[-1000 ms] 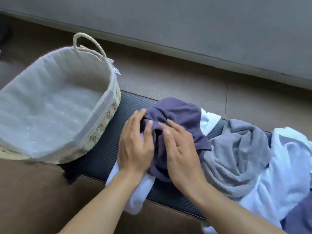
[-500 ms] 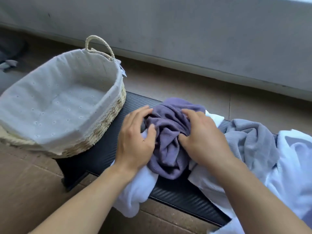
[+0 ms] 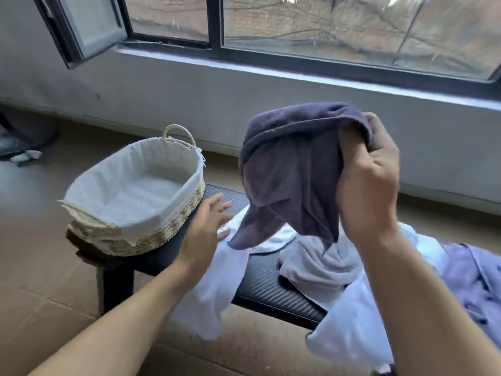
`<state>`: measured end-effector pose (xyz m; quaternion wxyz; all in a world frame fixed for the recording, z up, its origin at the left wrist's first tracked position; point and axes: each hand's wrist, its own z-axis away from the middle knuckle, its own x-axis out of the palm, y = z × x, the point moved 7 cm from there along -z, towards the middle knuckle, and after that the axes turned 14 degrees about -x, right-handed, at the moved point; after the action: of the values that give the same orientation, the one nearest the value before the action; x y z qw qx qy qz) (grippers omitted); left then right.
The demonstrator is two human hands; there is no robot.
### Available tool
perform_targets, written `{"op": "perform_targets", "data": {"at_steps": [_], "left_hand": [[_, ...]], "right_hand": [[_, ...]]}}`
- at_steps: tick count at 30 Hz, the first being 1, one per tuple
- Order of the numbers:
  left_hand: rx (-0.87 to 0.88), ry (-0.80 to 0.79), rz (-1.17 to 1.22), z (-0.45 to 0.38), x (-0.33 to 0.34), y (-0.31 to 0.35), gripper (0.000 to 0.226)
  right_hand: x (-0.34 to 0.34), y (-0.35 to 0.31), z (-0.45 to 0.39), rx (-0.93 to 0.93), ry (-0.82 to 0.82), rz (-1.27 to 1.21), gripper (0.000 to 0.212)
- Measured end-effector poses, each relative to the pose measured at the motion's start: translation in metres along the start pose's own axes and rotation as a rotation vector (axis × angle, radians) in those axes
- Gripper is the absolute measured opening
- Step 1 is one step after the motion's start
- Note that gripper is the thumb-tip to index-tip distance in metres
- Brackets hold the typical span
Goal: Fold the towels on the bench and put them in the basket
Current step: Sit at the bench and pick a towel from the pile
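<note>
While the right hand [image 3: 368, 183] clutches a bunched edge of the purple towel [image 3: 292, 180] and holds it up in the air, the left hand [image 3: 206, 226] hovers low with its fingers spread and loose, grasping nothing; it sits just beside the towel's hanging lower corner, between that corner and the basket [image 3: 187, 202]. The purple towel droops crumpled from the right fist, its tips dangling over the pile, apart from the bench [image 3: 260, 283]; under it lie a white towel [image 3: 217, 283] spilling off the near edge, a grey towel [image 3: 322, 264] twisted in a heap, and to the right more white and lilac cloth, partly cut off by the frame. The basket stands at the left end of the bench, lined in white fabric, nothing in it; behind all this run a grey wall and a window [image 3: 325, 28].

As a judgement, this is the first step: one towel picked out of the heap, not yet spread, none folded. Next the left hand would need to catch a free corner so both hands can stretch the cloth flat; the corners are hard to find in such a bunch, and a cleared stretch of bench between basket and pile looks narrow for folding.
</note>
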<state>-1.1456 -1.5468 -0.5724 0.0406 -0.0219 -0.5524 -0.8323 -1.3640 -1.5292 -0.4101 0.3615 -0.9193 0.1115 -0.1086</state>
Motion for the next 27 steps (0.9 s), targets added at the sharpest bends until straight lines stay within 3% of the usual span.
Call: {"op": "perform_targets", "data": {"at_steps": [2, 5, 7, 9, 12, 15, 18, 20, 22, 25, 27], "left_hand": [[0.142, -0.094, 0.069, 0.026, 0.001, 0.023, 0.030], [0.264, -0.359, -0.003, 0.060, 0.019, 0.053, 0.019], [0.241, -0.375, -0.053, 0.066, 0.020, 0.057, 0.025], [0.267, -0.240, -0.082, 0.066, 0.004, 0.053, 0.021], [0.269, 0.156, -0.230, 0.054, -0.037, 0.032, 0.015], [0.142, 0.198, -0.256, 0.030, -0.055, 0.019, 0.023], [0.124, 0.216, -0.306, 0.023, -0.059, 0.032, 0.044], [0.120, 0.229, -0.349, 0.019, -0.061, 0.038, 0.055], [0.110, 0.200, -0.314, 0.017, -0.063, 0.037, 0.058], [0.107, -0.008, -0.268, 0.015, -0.050, 0.038, 0.073], [0.139, -0.163, -0.215, 0.020, -0.035, 0.043, 0.055]], "right_hand": [[0.002, -0.015, 0.004, 0.085, -0.068, -0.132, 0.024], [0.011, -0.006, 0.030, 0.164, -0.288, 0.118, 0.019], [0.013, 0.004, 0.044, 0.193, -0.355, 0.246, 0.022], [0.010, 0.013, 0.044, 0.206, -0.439, 0.433, 0.037], [0.010, 0.026, 0.029, 0.230, -0.607, 0.729, 0.042], [0.002, 0.036, -0.001, 0.247, -0.582, 0.905, 0.034], [-0.022, 0.050, -0.012, 0.314, -0.475, 0.990, 0.025], [-0.039, 0.070, 0.005, 0.388, -0.461, 1.001, 0.015], [-0.033, 0.088, 0.033, 0.408, -0.594, 0.905, 0.014], [0.019, 0.092, 0.061, 0.367, -0.894, 0.688, 0.066], [0.057, 0.088, 0.075, 0.357, -1.019, 0.551, 0.075]]}}
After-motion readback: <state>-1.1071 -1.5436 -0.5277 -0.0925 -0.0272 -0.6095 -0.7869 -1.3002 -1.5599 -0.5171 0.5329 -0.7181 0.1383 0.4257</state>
